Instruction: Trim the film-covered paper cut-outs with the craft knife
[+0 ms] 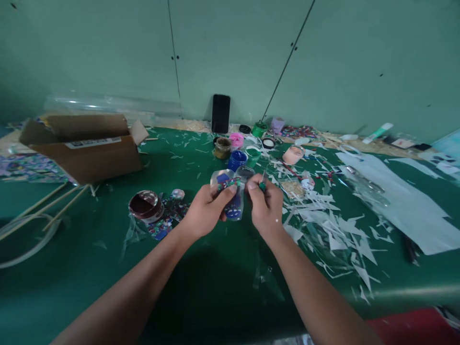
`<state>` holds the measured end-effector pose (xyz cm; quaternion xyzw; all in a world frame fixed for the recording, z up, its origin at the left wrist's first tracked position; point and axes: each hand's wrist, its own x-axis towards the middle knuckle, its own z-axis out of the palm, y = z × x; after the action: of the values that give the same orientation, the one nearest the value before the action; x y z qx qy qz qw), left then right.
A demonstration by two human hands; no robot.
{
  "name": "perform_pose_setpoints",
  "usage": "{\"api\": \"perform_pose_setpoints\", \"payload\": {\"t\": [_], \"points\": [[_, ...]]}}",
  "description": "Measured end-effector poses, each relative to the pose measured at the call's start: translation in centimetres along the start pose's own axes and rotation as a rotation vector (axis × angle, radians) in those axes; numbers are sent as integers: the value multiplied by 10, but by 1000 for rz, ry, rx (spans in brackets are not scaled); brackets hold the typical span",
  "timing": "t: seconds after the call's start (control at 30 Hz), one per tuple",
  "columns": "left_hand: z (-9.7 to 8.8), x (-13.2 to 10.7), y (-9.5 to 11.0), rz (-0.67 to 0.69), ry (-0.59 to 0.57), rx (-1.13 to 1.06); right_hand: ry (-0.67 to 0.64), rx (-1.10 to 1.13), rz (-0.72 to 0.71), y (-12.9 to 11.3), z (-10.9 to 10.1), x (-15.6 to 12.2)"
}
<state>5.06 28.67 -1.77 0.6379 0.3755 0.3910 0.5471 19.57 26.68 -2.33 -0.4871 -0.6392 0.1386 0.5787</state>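
My left hand [206,211] is closed on a clear plastic piece painted with blue patches [234,211]. A small multicoloured strip [229,183] lies across that piece by my left thumb. My right hand [266,206] is closed just to the right, its fingertips close to the plastic's edge. A thin tool with a dark green part [263,186] sticks up out of the right fingers; its kind is hard to tell. Right behind the hands stand an open jar of blue paint [237,160] and a jar of green paint [253,154].
A cardboard box [97,160] and a dark red paint jar [145,207] stand on the left. White scraps [338,230] litter the right side, beside a large white sheet [406,201]. A phone [220,113] leans on the back wall. A peach paint jar [293,154] lies tilted.
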Motion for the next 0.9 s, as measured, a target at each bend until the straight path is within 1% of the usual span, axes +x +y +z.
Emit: {"api": "perform_pose_setpoints", "payload": {"t": [0.07, 0.17, 0.23, 0.3, 0.5, 0.57, 0.7, 0.77, 0.83, 0.9], "points": [[2, -1, 3, -18, 48, -41, 21, -146, -18, 2, 1, -1], [4, -4, 6, -14, 58, -111, -34, -279, -45, 4, 3, -3], [5, -4, 5, -1, 39, -157, -88, -301, -64, 5, 4, -3], [6, -4, 3, 9, 6, -205, -114, -336, -66, 5, 5, -4], [8, -2, -2, 4, -72, -326, -89, -464, -39, 7, 5, -7], [7, -3, 0, -29, -121, -322, -59, -474, -6, 8, 4, -5], [5, -7, 7, -124, -327, -286, 41, -411, 118, 10, 0, 1], [4, -7, 9, -149, -393, -289, 33, -327, 130, 11, -2, 3], [1, -6, 12, -140, -394, -274, -4, -250, 101, 12, -3, 3], [-1, -5, 14, -118, -356, -247, -33, -213, 55, 12, -4, 3]]}}
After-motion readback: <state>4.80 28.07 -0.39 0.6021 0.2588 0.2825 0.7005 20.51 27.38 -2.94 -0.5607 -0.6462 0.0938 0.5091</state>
